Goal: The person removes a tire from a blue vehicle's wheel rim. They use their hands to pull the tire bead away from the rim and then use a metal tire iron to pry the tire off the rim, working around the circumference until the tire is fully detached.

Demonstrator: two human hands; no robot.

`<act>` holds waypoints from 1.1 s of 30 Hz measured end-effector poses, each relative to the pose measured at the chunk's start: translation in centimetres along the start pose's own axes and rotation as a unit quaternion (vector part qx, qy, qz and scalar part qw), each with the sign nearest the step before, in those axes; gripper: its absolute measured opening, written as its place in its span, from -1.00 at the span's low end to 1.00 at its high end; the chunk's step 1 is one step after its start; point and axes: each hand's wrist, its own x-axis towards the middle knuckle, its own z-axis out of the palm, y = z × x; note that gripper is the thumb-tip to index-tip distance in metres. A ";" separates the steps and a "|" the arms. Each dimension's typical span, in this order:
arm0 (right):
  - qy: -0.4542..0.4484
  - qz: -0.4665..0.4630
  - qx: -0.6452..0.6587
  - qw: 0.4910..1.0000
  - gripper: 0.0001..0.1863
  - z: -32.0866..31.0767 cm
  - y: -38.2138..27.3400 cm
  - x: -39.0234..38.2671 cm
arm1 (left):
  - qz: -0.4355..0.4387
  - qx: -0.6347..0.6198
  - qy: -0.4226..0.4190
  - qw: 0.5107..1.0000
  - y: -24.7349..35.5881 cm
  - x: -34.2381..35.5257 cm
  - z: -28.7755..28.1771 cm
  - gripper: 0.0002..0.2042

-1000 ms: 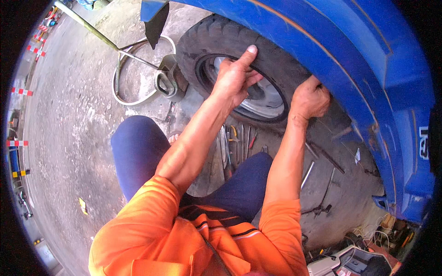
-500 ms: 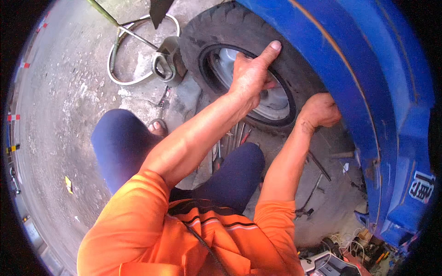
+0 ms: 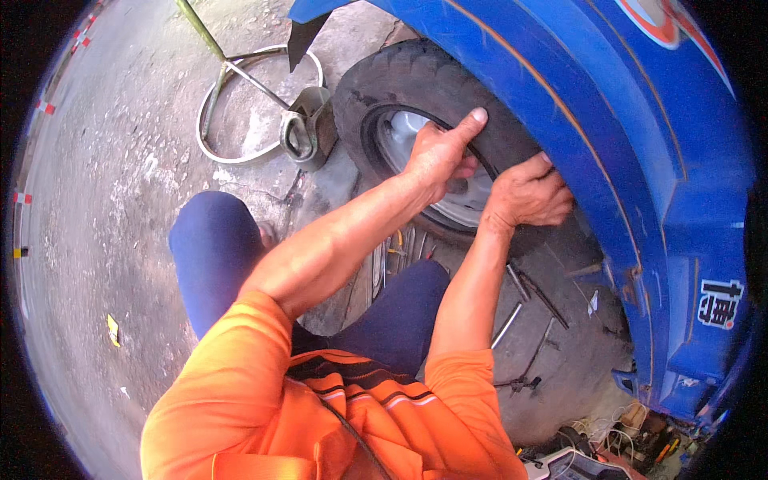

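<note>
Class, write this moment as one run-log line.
left hand: thumb against tire, fingers curled by rim | right hand: fingers curled at tire's edge, contact unclear | metal rods: on floor

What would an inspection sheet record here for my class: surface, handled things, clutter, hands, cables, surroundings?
Surface: rough, stained grey floor.
Handled things: black tyre around a silver wheel.
Clutter: metal rods, yellow scrap.
Hands: left hand, thumb over the tyre; right hand curled beside it, grip unclear.
Cables: pale wires, lower right.
Surroundings: blue panel, metal hoop.
</note>
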 end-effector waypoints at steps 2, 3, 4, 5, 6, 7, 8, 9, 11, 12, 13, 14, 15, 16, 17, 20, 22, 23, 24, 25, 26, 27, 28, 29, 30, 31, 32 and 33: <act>-0.025 -0.003 0.002 1.000 -0.53 0.1 0.5 -0.1 | 0.038 0.135 -0.021 0.990 0.3 0.0 -2.0 -0.49; -0.034 0.000 0.000 0.999 -0.53 -0.1 0.4 0.1 | 0.185 0.276 0.008 0.943 1.5 -0.9 -2.8 -0.56; 0.036 -0.039 -0.001 0.999 -0.56 -0.2 0.0 0.8 | 0.430 0.336 0.098 0.832 2.9 -0.1 -2.6 -0.59; 0.034 -0.049 0.009 0.998 -0.55 -0.3 0.3 0.7 | 0.635 0.367 0.185 0.654 3.9 0.5 -2.5 -0.60; 0.037 -0.055 0.025 0.998 -0.55 0.2 0.2 0.8 | 0.667 0.374 0.149 0.627 4.8 1.6 -2.2 -0.59; 0.041 -0.061 0.040 0.997 -0.54 0.6 0.1 1.0 | 0.700 0.277 0.144 0.642 3.7 3.6 -1.6 -0.55; 0.065 -0.068 0.045 0.995 -0.53 0.2 -0.9 1.6 | 0.738 0.260 0.125 0.611 3.5 5.1 -1.9 -0.50; 0.043 -0.049 0.029 0.997 -0.53 0.4 -0.8 1.3 | 0.769 0.238 0.102 0.584 3.5 5.8 -2.0 -0.46; -0.009 -0.017 0.005 1.000 -0.53 0.6 -0.6 0.7 | 0.675 0.450 0.129 0.571 3.4 7.2 -3.0 -0.40; 0.034 -0.058 0.043 0.997 -0.51 0.3 -1.0 1.1 | 0.674 0.448 0.131 0.573 2.8 7.6 -3.0 -0.43; 0.024 -0.075 0.059 0.995 -0.50 0.5 -1.0 0.9 | 0.672 0.446 0.134 0.575 2.3 8.0 -3.1 -0.45; 0.017 -0.089 0.068 0.994 -0.49 0.7 -0.7 0.8 | 0.671 0.454 0.135 0.571 2.3 8.1 -2.7 -0.46; 0.022 -0.116 0.061 0.991 -0.48 1.3 -0.2 0.6 | 0.669 0.463 0.136 0.566 2.4 8.0 -2.4 -0.47; 0.023 -0.144 0.056 0.988 -0.47 1.7 0.3 0.3 | 0.667 0.472 0.138 0.560 2.1 8.1 -2.3 -0.48; 0.027 -0.171 0.053 0.983 -0.46 2.1 0.6 0.3 | 0.605 0.407 0.054 0.683 1.9 8.7 -1.6 -0.49; 0.018 -0.198 0.061 0.978 -0.46 3.9 0.8 0.4 | 0.559 0.463 0.045 0.686 1.9 9.1 0.0 -0.50; -0.013 -0.162 0.083 0.983 -0.46 3.2 0.9 0.2 | 0.572 0.551 0.102 0.599 2.4 9.4 0.1 -0.49; -0.021 -0.144 0.088 0.985 -0.47 2.5 0.9 0.3 | 0.574 0.579 0.112 0.568 2.6 9.3 0.2 -0.49; -0.007 -0.128 0.091 0.988 -0.47 1.8 0.5 0.7 | 0.588 0.576 0.103 0.558 2.8 9.4 -0.2 -0.48; -0.027 -0.090 0.126 0.988 -0.45 1.6 1.2 0.3 | 0.602 0.573 0.092 0.548 3.1 9.6 -0.9 -0.47; -0.042 -0.052 0.162 0.984 -0.43 1.4 1.6 0.0 | 0.614 0.572 0.075 0.539 3.1 9.6 -1.7 -0.46; -0.053 -0.123 0.143 0.981 -0.39 0.5 2.1 0.1 | 0.640 0.563 0.089 0.515 3.2 9.4 -2.3 -0.44; -0.096 -0.039 0.095 0.990 -0.38 -0.4 3.5 -1.4 | 0.631 0.570 0.093 0.518 3.0 8.8 -2.6 -0.53; -0.130 0.044 0.049 0.989 -0.36 -0.9 4.8 -2.9 | 0.626 0.573 0.100 0.520 3.5 8.3 -2.4 -0.61; -0.119 0.115 0.083 0.983 -0.36 -1.2 6.0 -4.0 | 0.691 0.526 0.103 0.485 3.8 8.4 -2.1 -0.61; -0.106 0.184 0.119 0.970 -0.36 -1.4 6.8 -4.6 | 0.682 0.537 0.099 0.488 4.1 8.4 -2.0 -0.62; -0.074 0.290 0.186 0.936 -0.37 -0.8 6.6 -4.9 | 0.666 0.547 0.097 0.497 3.8 8.3 -2.0 -0.62; -0.071 0.280 0.172 0.942 -0.38 -0.7 7.3 -5.1 | 0.651 0.558 0.096 0.506 3.5 8.3 -2.0 -0.63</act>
